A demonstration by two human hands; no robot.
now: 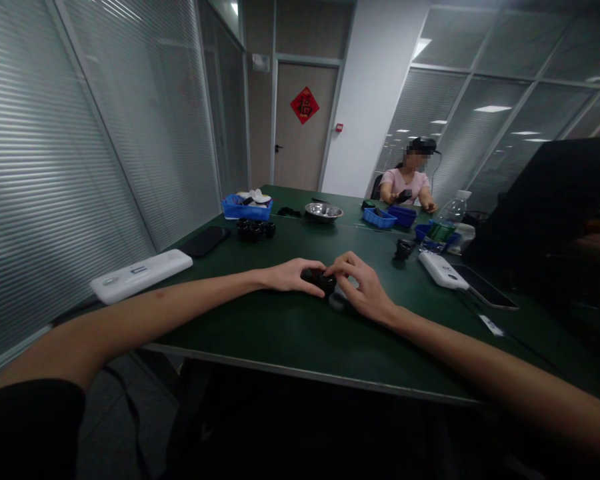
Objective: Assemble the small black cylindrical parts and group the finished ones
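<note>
A small black round part [322, 281] rests on the dark green table [280, 333] in front of me. My left hand [290, 275] curls round its left side, fingers closed on it. My right hand [361, 283] comes in from the right, its fingertips pinched on the top of the same part. Beyond it, another small black part [403, 249] stands alone on the table.
A white power bank [140, 274] and a black phone [205, 241] lie at left. Several black parts [254, 229], a blue bin [247, 208] and a metal bowl [323, 211] sit farther back. A white device [443, 270], a phone [485, 287] and a water bottle [445, 223] are at right. A person [407, 181] sits across with blue trays [391, 217].
</note>
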